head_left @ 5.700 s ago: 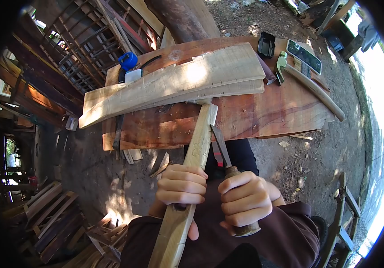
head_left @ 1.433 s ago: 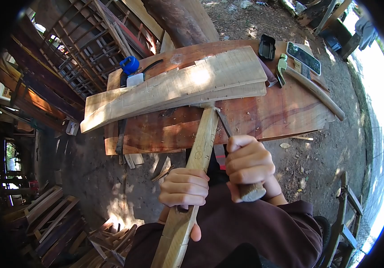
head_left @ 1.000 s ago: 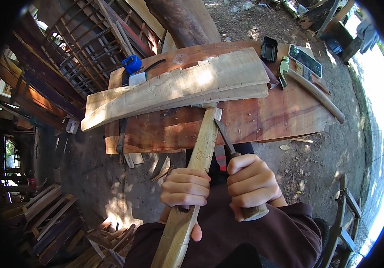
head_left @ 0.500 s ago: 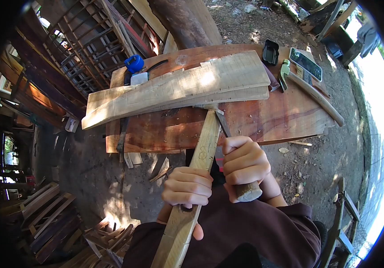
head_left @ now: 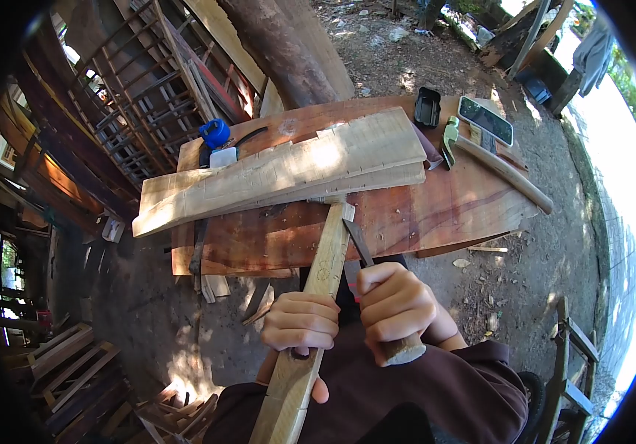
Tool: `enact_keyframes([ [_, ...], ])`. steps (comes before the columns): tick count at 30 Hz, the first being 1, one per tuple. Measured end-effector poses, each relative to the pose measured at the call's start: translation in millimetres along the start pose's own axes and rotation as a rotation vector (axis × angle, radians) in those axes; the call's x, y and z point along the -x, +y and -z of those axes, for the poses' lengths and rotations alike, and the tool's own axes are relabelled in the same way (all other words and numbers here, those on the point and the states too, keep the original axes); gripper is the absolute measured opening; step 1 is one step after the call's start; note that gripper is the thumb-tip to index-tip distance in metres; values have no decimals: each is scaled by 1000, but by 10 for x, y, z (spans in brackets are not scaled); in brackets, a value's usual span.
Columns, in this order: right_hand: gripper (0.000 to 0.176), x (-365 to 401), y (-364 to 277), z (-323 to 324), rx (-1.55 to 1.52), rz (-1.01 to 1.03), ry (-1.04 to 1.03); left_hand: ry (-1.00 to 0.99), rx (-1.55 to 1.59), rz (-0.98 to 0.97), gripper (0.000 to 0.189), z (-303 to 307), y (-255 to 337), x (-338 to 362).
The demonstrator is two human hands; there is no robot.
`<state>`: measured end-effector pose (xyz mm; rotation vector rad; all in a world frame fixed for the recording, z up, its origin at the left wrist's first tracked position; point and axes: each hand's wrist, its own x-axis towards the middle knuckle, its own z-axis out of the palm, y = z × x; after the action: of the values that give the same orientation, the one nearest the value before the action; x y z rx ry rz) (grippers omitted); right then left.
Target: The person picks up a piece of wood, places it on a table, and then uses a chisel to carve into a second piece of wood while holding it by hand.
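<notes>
My left hand is wrapped round a long squared wooden bar, which slants up from my lap to the edge of the boards. A hole shows in the bar just under my fingers. In my closed right hand is a chisel with a wooden handle, its butt end facing me. The chisel's blade lies against the right side of the bar near its far end. Two pale stacked boards rest on the reddish wooden table beyond my hands.
A hammer with a green head lies at the table's right, beside a phone and a black open case. A blue round object stands at the left. Wood scraps are piled on the ground at lower left.
The chisel has moved down along the bar, its blade now a little below the far end. Both hands have shifted slightly left and toward me, and the view has tilted.
</notes>
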<state>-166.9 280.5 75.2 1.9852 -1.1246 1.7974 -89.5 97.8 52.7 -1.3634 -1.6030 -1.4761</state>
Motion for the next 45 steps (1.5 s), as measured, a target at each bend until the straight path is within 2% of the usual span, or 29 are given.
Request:
enact_keyframes([
  [7, 35, -34, 121, 82, 19, -66, 59, -71, 10, 1, 37, 34, -6, -40],
  [10, 36, -6, -7, 33, 5, -11, 7, -38, -13, -3, 40, 19, 7, -38],
  [13, 35, 34, 147, 58, 20, -60, 8, -19, -31, 17, 41, -6, 54, -62],
  [16, 35, 33, 196, 105, 44, -92, 29, 4, -46, 77, 46, -37, 85, -92],
  [18, 35, -19, 116, 88, 12, -69, 61, 49, -37, 88, 55, -44, 90, -86],
  [22, 34, 0, 171, 55, 30, -38, -18, 9, -23, 48, 58, 1, 42, -45],
  [24, 32, 99, 360, 103, 107, -141, 1, -20, -4, 24, 60, 20, 18, -30],
  [27, 32, 1, 218, 76, 38, -75, 20, -68, 13, -25, 63, 67, -37, -23],
  [28, 33, -35, 147, 57, 5, -44, -6, -64, 11, -20, 63, 47, -17, -18],
  [30, 35, -41, 119, 18, 15, -15, -19, 66, -6, 80, 60, -40, 69, -40],
  [32, 37, -23, 228, 45, 16, -38, -25, 64, -8, 101, 59, -40, 98, -56],
  [34, 34, 62, 348, 85, 99, -146, 42, 61, -15, 114, 58, -22, 63, -51],
  [36, 35, 40, 260, 117, 54, -120, 32, 46, 18, 4, 57, -14, -9, -22],
  [40, 29, -113, -62, -47, -72, 63, -74, 121, -52, 96, 67, -78, 74, -64],
  [41, 29, -127, -83, -37, -83, 59, -70, 125, -57, 106, 67, -82, 87, -74],
  [43, 31, -121, -129, 6, -75, 89, -189, 121, -23, 141, 66, -82, 94, -99],
  [45, 30, -128, -131, 5, -89, 93, -196, 111, -11, 149, 65, -80, 93, -116],
])
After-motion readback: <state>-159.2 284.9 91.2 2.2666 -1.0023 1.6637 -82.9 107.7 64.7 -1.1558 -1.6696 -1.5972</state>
